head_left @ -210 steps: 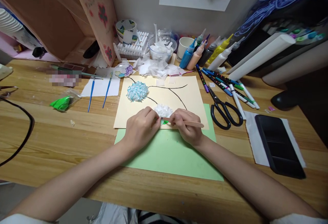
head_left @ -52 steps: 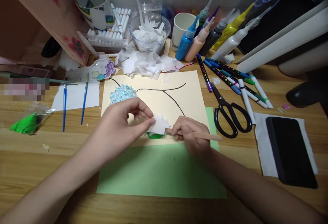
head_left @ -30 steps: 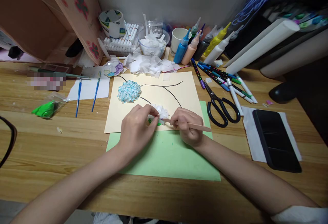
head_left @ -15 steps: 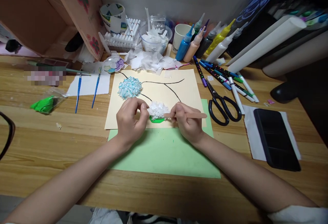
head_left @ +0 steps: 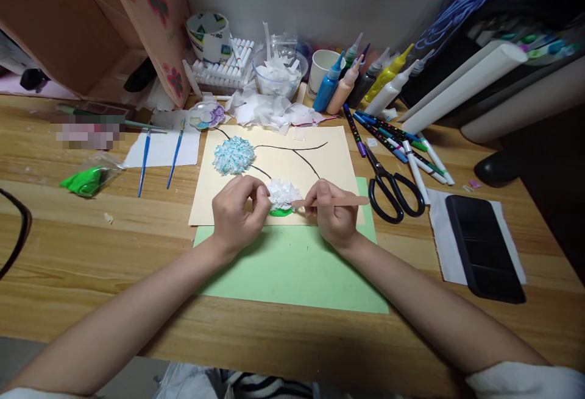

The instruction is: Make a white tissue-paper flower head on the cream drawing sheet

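My right hand (head_left: 337,213) is closed around a flat wooden craft stick (head_left: 350,201), whose left end meets the edge of a white paper flower (head_left: 284,192). Bright green clay (head_left: 282,212) shows under that flower. On the flower's left side, my left hand (head_left: 240,209) is pinched, thumb against forefinger; what sits between the fingertips, if anything, is too small to make out. Both hands rest over a cream sheet (head_left: 205,198) with black drawn branches. A fluffy blue-and-white paper flower (head_left: 234,155) is fixed at its upper left. Beneath lies a green sheet (head_left: 292,271).
Black-handled scissors (head_left: 395,195) and several markers (head_left: 402,149) lie to the right, beside a black palette-like tray (head_left: 485,247). Torn white paper (head_left: 269,106) and paint bottles (head_left: 329,85) line the back. Left are paintbrushes (head_left: 144,162) and bagged green clay (head_left: 85,181).
The camera view has shifted slightly, so the wall paper shows more. Both hands keep nearly the same pose at the white flower, and the craft stick stays in my right hand.
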A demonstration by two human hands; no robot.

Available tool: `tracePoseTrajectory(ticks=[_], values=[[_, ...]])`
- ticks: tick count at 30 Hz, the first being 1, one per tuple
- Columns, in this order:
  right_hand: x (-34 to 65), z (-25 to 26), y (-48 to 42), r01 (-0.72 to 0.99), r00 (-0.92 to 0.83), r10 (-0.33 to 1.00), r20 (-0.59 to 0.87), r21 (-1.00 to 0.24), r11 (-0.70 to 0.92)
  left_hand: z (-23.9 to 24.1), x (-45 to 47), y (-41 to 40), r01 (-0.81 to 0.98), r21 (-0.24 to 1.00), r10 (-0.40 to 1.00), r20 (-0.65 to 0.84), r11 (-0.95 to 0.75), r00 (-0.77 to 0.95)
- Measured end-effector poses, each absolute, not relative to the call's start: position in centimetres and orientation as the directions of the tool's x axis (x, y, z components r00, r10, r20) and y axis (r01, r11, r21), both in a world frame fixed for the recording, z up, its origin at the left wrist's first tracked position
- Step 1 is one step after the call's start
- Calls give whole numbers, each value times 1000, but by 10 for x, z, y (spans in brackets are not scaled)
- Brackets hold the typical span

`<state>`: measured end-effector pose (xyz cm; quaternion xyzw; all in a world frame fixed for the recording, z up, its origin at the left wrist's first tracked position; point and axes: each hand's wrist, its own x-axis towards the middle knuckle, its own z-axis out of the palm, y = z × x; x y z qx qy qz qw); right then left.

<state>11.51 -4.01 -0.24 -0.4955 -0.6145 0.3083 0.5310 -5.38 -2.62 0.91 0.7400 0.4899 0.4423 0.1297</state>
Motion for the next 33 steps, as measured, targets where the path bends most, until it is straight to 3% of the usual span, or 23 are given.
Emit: tracePoseTrajectory(ticks=[10, 13, 16, 18, 23, 28, 33], values=[[114, -1, -35, 235, 53, 976, 212, -952, 194, 8, -53, -25, 596, 634, 838, 529, -494, 132], [115, -3, -36, 206, 38, 959, 282, -941, 268, 9, -54, -28, 607, 631, 839, 532, -484, 116], [117, -4, -35, 132, 184, 921, 343, -937, 322, 15, -56, -25, 617, 656, 847, 531, -436, 35], [118, -3, -32, 48, 297, 917, 266, -963, 264, 24, -57, -14, 642, 648, 843, 537, -409, -5], [121, 1, -17, -138, 340, 940, 24, -988, 75, 48, -53, 39, 832, 425, 881, 450, -356, 147], [123, -1, -11, -251, 334, 940, -65, -968, 22, 54, -37, 89, 949, 178, 934, 296, -261, 202], [123, -3, -11, -288, 355, 933, -61, -956, 48, 39, -20, 108, 964, 136, 964, 167, -231, 207]])
